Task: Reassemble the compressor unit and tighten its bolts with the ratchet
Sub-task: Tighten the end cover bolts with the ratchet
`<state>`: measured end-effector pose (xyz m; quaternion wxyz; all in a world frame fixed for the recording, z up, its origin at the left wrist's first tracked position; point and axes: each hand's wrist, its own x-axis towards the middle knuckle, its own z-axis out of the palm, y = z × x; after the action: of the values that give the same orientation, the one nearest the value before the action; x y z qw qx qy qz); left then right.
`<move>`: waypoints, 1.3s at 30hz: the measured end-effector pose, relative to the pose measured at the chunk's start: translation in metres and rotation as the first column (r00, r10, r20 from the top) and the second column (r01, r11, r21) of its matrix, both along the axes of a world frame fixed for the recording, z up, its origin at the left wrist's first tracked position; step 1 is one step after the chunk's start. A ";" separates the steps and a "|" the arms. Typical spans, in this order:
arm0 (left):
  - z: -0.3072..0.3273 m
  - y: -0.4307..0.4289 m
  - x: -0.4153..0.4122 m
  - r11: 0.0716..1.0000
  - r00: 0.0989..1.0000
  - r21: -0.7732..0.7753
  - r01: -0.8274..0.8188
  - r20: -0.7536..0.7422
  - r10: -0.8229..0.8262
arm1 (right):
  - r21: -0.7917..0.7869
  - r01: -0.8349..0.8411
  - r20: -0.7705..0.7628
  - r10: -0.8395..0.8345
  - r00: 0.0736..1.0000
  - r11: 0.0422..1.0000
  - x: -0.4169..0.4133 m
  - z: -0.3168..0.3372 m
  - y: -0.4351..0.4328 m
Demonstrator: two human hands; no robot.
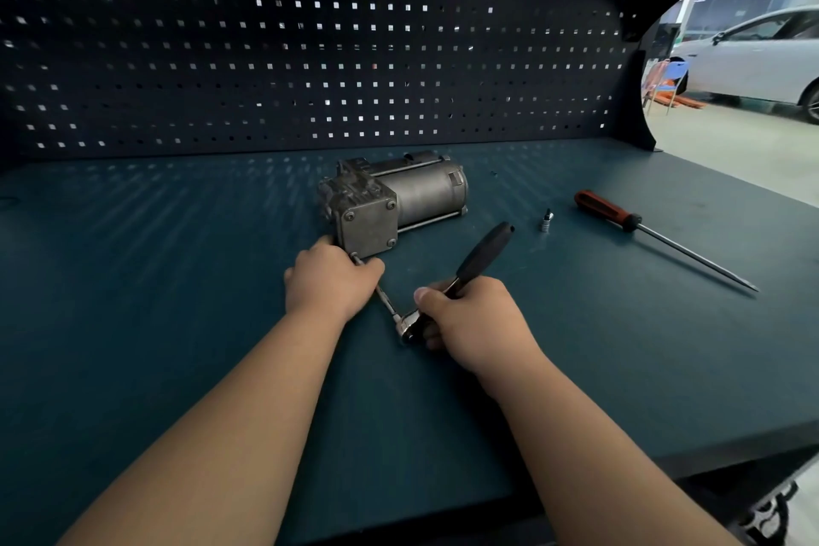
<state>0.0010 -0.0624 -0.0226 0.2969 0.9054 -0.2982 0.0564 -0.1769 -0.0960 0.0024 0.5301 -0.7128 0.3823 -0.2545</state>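
Steel ratchet (481,255) gripped by right hand (478,324), fingers (432,340) curled; left hand (330,279) pinches its extension (386,302) at compressor unit (399,199).

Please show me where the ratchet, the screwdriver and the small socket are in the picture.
ratchet (483,255): head view, on its black handle.
screwdriver (605,211): head view, on its red handle.
small socket (546,223): head view, on its metal body.

One each: compressor (399,199), ratchet (483,255), screwdriver (607,211), socket (546,221)
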 end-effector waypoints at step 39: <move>0.002 0.000 -0.001 1.000 0.999 -0.008 -0.015 -0.038 0.015 | -0.100 0.025 -0.050 -0.031 0.998 0.995 0.002 -0.002 0.007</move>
<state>0.0000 -0.0625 -0.0205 0.3056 0.9073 -0.2856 0.0426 -0.1750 -0.0891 0.0003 0.4805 -0.7391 0.3928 -0.2619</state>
